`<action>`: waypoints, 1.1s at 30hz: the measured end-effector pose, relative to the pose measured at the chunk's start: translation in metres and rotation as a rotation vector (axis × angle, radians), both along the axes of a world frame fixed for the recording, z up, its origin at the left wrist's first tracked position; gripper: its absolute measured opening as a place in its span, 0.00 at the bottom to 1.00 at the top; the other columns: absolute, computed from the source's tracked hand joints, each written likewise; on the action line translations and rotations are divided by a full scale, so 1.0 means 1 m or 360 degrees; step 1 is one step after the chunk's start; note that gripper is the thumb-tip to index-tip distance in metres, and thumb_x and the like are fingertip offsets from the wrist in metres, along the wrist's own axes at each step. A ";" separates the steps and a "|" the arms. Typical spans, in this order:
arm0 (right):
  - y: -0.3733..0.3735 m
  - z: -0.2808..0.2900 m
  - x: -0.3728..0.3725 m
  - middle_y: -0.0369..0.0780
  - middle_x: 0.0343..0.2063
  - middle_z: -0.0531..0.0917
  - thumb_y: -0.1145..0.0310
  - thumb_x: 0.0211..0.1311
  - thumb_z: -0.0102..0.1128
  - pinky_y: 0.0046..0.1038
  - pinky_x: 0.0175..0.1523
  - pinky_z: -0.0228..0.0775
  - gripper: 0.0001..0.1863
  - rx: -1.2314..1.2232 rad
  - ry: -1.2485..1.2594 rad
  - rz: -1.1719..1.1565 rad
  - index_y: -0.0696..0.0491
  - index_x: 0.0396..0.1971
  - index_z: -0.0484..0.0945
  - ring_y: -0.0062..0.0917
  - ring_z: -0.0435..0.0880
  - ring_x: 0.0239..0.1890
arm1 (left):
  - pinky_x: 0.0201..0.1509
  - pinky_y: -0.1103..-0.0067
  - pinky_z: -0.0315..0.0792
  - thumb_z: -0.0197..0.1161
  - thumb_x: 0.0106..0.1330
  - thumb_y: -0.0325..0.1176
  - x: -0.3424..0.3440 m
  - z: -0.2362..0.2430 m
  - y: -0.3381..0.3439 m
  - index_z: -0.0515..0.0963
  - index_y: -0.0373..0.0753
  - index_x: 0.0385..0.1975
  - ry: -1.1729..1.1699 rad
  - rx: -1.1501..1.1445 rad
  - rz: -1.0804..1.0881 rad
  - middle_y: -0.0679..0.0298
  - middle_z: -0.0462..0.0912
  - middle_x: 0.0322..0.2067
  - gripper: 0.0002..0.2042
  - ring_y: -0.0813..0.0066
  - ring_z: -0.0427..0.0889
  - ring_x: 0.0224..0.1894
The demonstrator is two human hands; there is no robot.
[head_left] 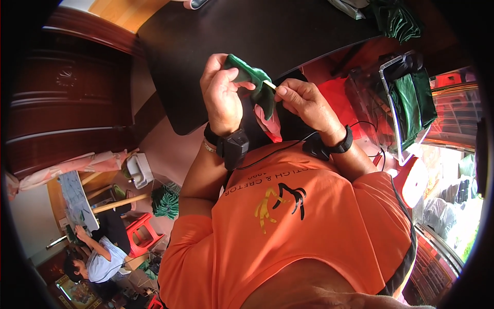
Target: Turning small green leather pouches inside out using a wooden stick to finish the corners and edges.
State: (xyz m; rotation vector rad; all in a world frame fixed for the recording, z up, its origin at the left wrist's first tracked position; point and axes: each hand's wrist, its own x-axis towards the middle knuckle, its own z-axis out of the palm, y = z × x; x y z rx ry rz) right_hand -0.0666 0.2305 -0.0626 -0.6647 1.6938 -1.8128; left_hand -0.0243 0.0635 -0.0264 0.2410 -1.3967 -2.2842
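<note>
In front of my chest, near the edge of a black table (236, 31), my left hand (222, 95) is closed on a small piece of shiny green velvety cloth (247, 71). Part of the cloth hangs down between my hands. My right hand (307, 104) pinches a thin pale stick (270, 85) between thumb and finger. The stick's far end meets the cloth; whether it goes inside or lies against it I cannot tell. Dark straps with black boxes sit on both my wrists, joined to a black cable.
To the right, green cloth pieces (410, 105) hang over a clear bin with a white frame (385, 85). More green cloth (393, 20) lies at the table's far right. A red stool (143, 234), a green cloth bundle (165, 201) and another person (105, 257) working at a board are lower left.
</note>
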 end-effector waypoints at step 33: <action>0.011 0.007 -0.005 0.32 0.23 0.79 0.61 0.67 0.49 0.15 0.32 0.66 0.15 -0.0123 -0.0033 0.0221 0.58 0.32 0.77 0.10 0.72 0.24 | 0.61 0.74 0.60 0.46 0.53 0.26 0.003 -0.012 -0.005 0.66 0.30 0.52 0.0257 -0.0566 0.0003 0.53 0.70 0.53 0.23 0.66 0.70 0.54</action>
